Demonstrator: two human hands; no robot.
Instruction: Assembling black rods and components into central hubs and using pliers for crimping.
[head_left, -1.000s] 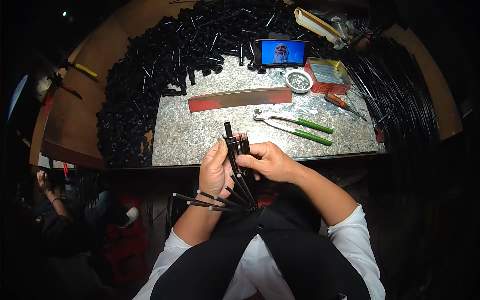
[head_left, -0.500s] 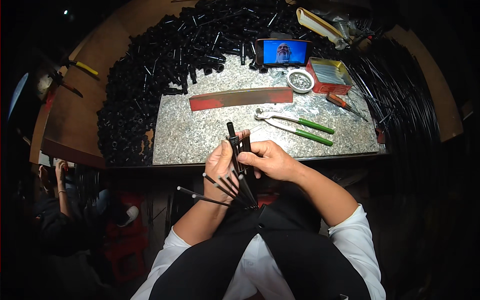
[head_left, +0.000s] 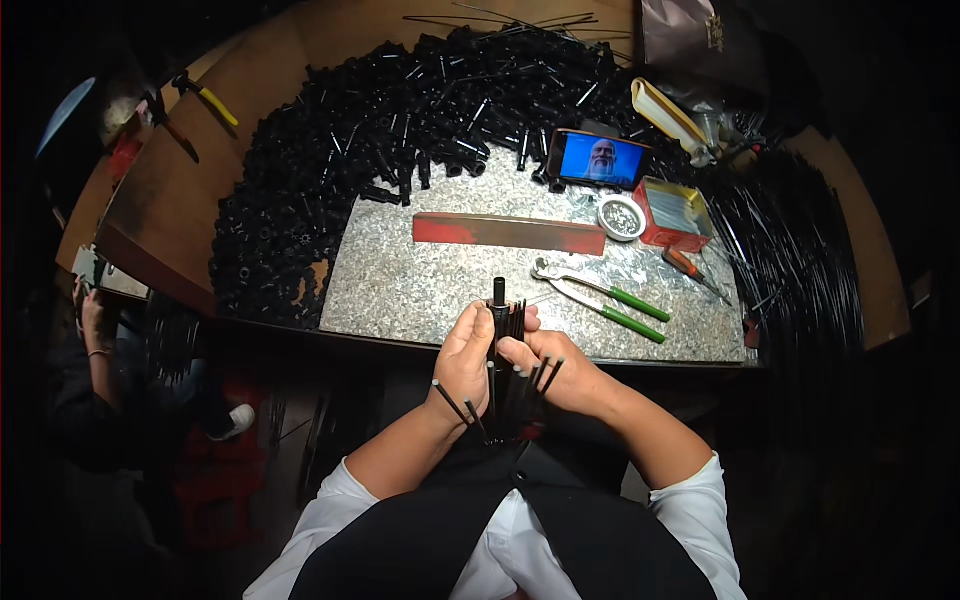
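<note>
A black umbrella frame (head_left: 500, 292) stands nearly upright between my hands, just off the near edge of the work board. It has a dark tube on top and several thin ribs with pale tips fanning out below. My left hand (head_left: 462, 358) grips the tube side, thumb pressed along it. From the other side, my right hand (head_left: 562, 372) closes its thumb and fingers on the ribs beside the tube. The fingers behind the frame are partly hidden. Beyond my hands lie end-cutting pincers (head_left: 632, 325) with green handles.
A speckled board (head_left: 400, 285) holds a worn red bar (head_left: 510, 232), a white bowl (head_left: 622, 236) of small bits, a red tin (head_left: 672, 236), a screwdriver (head_left: 690, 268) and a phone (head_left: 600, 158). Black tubular parts (head_left: 370, 120) heap behind; dark rods (head_left: 800, 260) lie right. Another person's hand (head_left: 93, 318) shows far left.
The view has shifted, so the board sits lower in it. The frame has turned more upright, and its ribs, earlier fanned leftward, now spread to both sides. Both hands keep their grip.
</note>
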